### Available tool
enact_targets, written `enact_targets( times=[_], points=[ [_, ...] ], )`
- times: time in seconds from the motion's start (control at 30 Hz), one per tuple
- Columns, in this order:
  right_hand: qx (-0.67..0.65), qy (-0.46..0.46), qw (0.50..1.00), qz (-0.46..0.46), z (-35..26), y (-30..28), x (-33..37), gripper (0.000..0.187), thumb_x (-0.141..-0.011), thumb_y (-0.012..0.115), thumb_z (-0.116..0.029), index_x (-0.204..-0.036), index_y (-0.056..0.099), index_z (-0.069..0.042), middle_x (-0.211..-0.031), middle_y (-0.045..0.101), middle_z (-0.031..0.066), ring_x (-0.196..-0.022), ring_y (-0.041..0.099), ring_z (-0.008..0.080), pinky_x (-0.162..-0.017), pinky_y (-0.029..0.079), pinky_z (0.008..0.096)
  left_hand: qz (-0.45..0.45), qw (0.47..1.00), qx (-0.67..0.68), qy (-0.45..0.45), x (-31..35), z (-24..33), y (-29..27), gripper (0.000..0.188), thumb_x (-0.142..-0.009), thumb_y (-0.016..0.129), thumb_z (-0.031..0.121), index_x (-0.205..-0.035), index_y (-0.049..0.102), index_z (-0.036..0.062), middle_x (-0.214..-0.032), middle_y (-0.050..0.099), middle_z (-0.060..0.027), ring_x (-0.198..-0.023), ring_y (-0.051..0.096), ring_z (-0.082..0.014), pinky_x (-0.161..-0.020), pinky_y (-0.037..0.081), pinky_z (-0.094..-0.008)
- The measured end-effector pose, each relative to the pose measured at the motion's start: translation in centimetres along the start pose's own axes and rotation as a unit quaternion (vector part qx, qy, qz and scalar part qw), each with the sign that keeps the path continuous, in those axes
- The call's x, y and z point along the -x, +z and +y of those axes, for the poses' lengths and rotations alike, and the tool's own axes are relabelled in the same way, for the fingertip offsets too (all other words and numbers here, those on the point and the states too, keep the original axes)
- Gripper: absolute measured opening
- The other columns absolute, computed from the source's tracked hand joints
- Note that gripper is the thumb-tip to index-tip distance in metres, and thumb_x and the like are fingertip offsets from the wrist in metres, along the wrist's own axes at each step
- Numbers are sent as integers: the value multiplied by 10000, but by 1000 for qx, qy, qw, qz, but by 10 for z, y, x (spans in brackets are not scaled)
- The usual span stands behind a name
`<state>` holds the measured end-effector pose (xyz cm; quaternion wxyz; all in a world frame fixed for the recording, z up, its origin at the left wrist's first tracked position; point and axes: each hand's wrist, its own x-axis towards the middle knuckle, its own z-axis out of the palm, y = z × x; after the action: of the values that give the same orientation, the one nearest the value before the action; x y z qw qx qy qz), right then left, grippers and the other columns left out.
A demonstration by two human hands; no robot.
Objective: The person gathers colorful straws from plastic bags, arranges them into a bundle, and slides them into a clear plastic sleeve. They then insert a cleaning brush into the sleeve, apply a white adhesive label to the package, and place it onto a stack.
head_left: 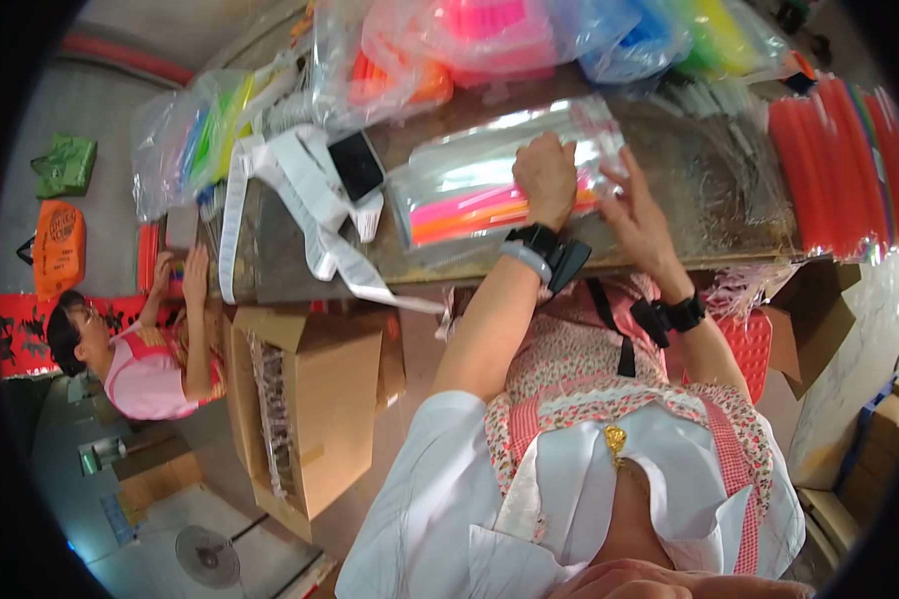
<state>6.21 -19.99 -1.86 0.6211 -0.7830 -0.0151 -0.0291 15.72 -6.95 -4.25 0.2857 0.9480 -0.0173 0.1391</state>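
A stack of clear plastic sleeves [469,160] lies on the worktable in front of me. Along its near side, pink and orange strips [459,215] show through the clear film. My left hand [546,180] rests on top of the sleeves with its fingers curled in; whatever they grip is hidden beneath the hand. At the right end of the strips is my right hand [637,215], its thumb and fingers spread apart close to the sleeve's edge. Whether it touches the film is hard to make out. Both wrists wear black bands.
Bags of coloured strips [499,40] line the table's back. A label roll [300,190] trails past a black-topped device [356,165] on the left. Red packs [834,165] stand at the right. An open carton [315,419] sits below the edge; a co-worker [150,364] works at left.
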Motion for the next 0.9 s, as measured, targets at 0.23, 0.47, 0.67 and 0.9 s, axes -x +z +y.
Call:
enact_targets(
  times=[0.23,0.47,0.67,0.9],
  points=[
    [209,-66,975,-30,-41,-16,-13,405,-861,603,-158,-1245,528,-53,-1111,631,167,-913,646,291,-802,501,351,-2,999,27,-20,2,-9,-5,437,-844,569,473,-706,652,66,-692,647,-163,-696,627,-368,-628,469,-470],
    [397,-266,871,118,-89,-74,-124,256,-764,562,-10,-1005,648,-17,-961,650,187,-867,631,351,-753,508,383,-134,990,35,-11,-8,-8,-28,359,-852,586,411,-766,653,69,-742,660,-152,-745,634,-355,-660,472,-472],
    [574,-197,795,5,-47,-71,-210,160,-715,565,-37,-839,665,-19,-878,659,205,-822,647,359,-702,523,422,-168,976,136,23,-6,-15,-33,298,-854,601,373,-849,656,80,-726,660,-104,-717,634,-317,-637,467,-430],
    [541,-135,828,60,-6,-59,-248,174,-721,574,-43,-865,652,14,-843,663,208,-768,658,362,-651,535,439,-140,972,185,39,6,-3,-62,264,-865,632,305,-846,646,42,-679,633,-82,-636,594,-210,-594,444,-345]
  ],
)
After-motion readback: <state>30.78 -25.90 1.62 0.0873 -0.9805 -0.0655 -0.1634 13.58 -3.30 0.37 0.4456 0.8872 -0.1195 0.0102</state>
